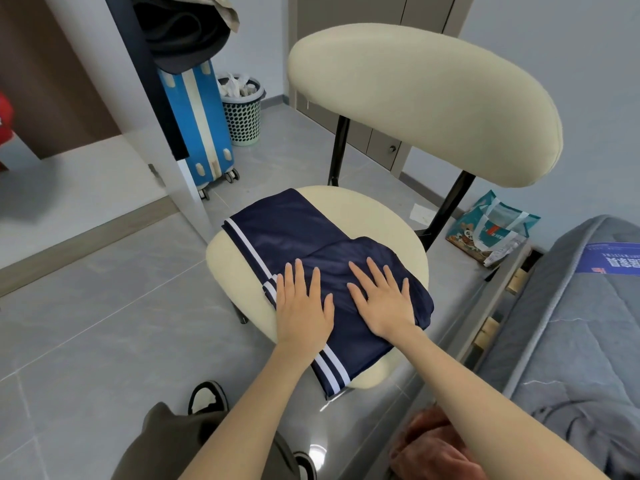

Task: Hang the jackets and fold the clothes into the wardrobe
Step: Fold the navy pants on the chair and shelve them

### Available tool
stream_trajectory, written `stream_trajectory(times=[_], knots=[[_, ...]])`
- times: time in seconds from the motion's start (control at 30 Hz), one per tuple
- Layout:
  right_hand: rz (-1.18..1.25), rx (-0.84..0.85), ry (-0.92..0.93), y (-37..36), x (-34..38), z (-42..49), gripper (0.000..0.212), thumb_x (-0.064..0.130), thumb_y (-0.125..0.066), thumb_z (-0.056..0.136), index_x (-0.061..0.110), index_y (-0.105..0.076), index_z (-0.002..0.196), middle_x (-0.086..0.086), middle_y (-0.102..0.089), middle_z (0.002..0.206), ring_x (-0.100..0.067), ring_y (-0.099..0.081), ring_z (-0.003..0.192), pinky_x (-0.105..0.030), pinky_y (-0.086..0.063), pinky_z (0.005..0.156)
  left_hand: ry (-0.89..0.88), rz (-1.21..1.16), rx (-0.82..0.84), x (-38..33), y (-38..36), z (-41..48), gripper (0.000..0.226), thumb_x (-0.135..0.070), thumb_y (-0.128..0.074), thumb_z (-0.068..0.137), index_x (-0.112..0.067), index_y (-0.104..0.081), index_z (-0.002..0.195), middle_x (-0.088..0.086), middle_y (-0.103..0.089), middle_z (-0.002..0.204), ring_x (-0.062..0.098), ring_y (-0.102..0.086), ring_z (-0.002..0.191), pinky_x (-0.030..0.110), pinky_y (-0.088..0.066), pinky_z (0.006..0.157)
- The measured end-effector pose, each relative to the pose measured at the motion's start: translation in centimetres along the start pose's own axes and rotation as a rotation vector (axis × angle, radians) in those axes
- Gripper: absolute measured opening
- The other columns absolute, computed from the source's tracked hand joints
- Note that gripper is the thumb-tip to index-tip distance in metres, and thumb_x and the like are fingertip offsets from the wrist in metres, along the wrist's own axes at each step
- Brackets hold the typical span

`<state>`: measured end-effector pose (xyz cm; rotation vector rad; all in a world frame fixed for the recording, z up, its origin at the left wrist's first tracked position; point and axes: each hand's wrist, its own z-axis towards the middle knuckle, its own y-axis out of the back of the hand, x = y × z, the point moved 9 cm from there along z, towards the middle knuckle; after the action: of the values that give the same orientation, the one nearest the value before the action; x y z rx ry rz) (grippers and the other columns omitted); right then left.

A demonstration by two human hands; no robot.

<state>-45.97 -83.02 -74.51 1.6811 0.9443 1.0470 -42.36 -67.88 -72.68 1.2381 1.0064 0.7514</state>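
Note:
A navy garment with white side stripes (pixel 294 230) lies folded on the cream seat of a chair (pixel 374 216). My left hand (pixel 303 306) lies flat on its near left part, fingers straight and spread, over the striped edge. My right hand (pixel 384 299) presses flat on the folded-over right part, fingers straight. Neither hand grips the cloth. At the upper left, dark clothes (pixel 180 26) hang by a white wardrobe panel (pixel 152 109).
A blue suitcase (pixel 197 123) and a green mesh bin (pixel 242 112) stand behind the chair. A bed with grey bedding (pixel 581 323) is at the right, with a printed bag (pixel 491 230) on the floor beside it. A reddish-brown cloth (pixel 433 445) lies low right.

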Motion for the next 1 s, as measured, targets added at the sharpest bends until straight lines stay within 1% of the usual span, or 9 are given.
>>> stream_trajectory(times=[0.2,0.3,0.4,0.5,0.6,0.73,0.8,0.93,1.0], knots=[[0.026,-0.013,0.026,0.6,-0.7,-1.1,0.049,0.050,-0.016,0.103,0.047,-0.011,0.151,0.004,-0.008,0.163,-0.022,-0.006,0.150,-0.049,-0.001,0.120,-0.166,-0.015,0.086,-0.3,-0.1,-1.9,0.062,-0.053,-0.020,0.100,-0.026,-0.007,0.154,0.017,0.012,0.159,0.033,0.020,0.145,0.041,0.018,0.114],[0.052,-0.023,-0.052,0.5,-3.1,-2.6,0.049,0.052,-0.015,0.102,0.048,-0.009,0.151,0.004,-0.010,0.163,-0.022,-0.006,0.150,-0.048,-0.003,0.119,-0.238,-0.076,0.181,-1.3,-0.3,-4.6,0.079,-0.077,-0.011,0.085,-0.036,-0.001,0.152,0.017,0.028,0.154,0.032,0.041,0.134,0.043,0.023,0.112],[0.147,0.044,-0.176,0.1,-6.3,-4.4,0.053,0.048,-0.015,0.103,0.037,-0.006,0.154,0.001,-0.001,0.163,-0.028,0.000,0.149,-0.050,-0.008,0.119,-0.305,-0.068,0.193,-3.0,-0.4,-7.4,0.098,-0.091,-0.015,0.069,-0.041,0.006,0.151,0.020,0.037,0.149,0.035,0.044,0.132,0.048,0.021,0.114],[0.307,-0.005,-0.257,0.1,-7.5,-6.3,0.055,0.039,-0.026,0.105,0.023,-0.009,0.154,-0.012,0.000,0.162,-0.038,-0.005,0.147,-0.049,-0.011,0.117,-0.319,-0.011,0.187,-3.9,-0.9,-8.9,0.106,-0.081,-0.046,0.072,-0.041,0.019,0.146,0.021,0.041,0.146,0.039,0.041,0.133,0.049,0.021,0.112],[0.670,-0.133,-0.465,0.4,-8.5,-8.5,0.067,0.046,-0.042,0.100,0.020,-0.013,0.154,-0.018,-0.033,0.149,-0.038,-0.028,0.137,-0.044,-0.018,0.113,-0.308,0.068,0.199,-4.0,-1.2,-9.3,0.111,-0.057,-0.062,0.082,-0.043,0.035,0.136,0.024,0.039,0.147,0.045,0.037,0.134,0.050,0.014,0.114],[1.132,-0.110,-0.527,-1.3,-7.6,-10.5,0.070,0.036,-0.059,0.094,0.016,-0.020,0.148,-0.006,-0.054,0.115,-0.022,-0.053,0.106,-0.038,-0.044,0.091,-0.298,0.128,0.196,-3.7,-1.0,-9.4,0.103,-0.039,-0.057,0.092,-0.044,0.038,0.134,0.026,0.027,0.152,0.044,0.032,0.136,0.048,0.007,0.117],[1.269,-0.098,-0.551,-1.6,-7.3,-10.5,0.066,0.030,-0.062,0.093,0.016,-0.023,0.145,-0.006,-0.053,0.122,-0.023,-0.055,0.107,-0.034,-0.046,0.084,-0.296,0.128,0.215,-4.0,-0.9,-9.7,0.092,-0.037,-0.050,0.097,-0.041,0.031,0.140,0.026,0.021,0.154,0.044,0.024,0.141,0.047,0.005,0.118],[1.291,-0.143,-0.610,-1.1,-7.5,-9.9,0.022,0.018,-0.057,0.096,0.007,-0.046,0.110,-0.013,-0.056,0.106,-0.021,-0.057,0.081,-0.031,-0.051,0.072,-0.287,0.180,0.279,-4.5,-1.0,-9.9,0.071,-0.029,-0.036,0.103,-0.030,0.017,0.150,0.025,0.009,0.158,0.043,0.010,0.145,0.045,-0.004,0.119],[1.242,-0.174,-0.629,-0.8,-8.1,-9.7,0.014,0.018,-0.054,0.097,0.005,-0.049,0.097,-0.014,-0.056,0.092,-0.020,-0.054,0.069,-0.033,-0.049,0.070,-0.358,0.286,0.316,-4.9,-1.3,-10.0,0.064,-0.021,-0.036,0.103,-0.016,0.001,0.154,0.023,0.003,0.159,0.046,0.006,0.145,0.048,-0.005,0.120]])
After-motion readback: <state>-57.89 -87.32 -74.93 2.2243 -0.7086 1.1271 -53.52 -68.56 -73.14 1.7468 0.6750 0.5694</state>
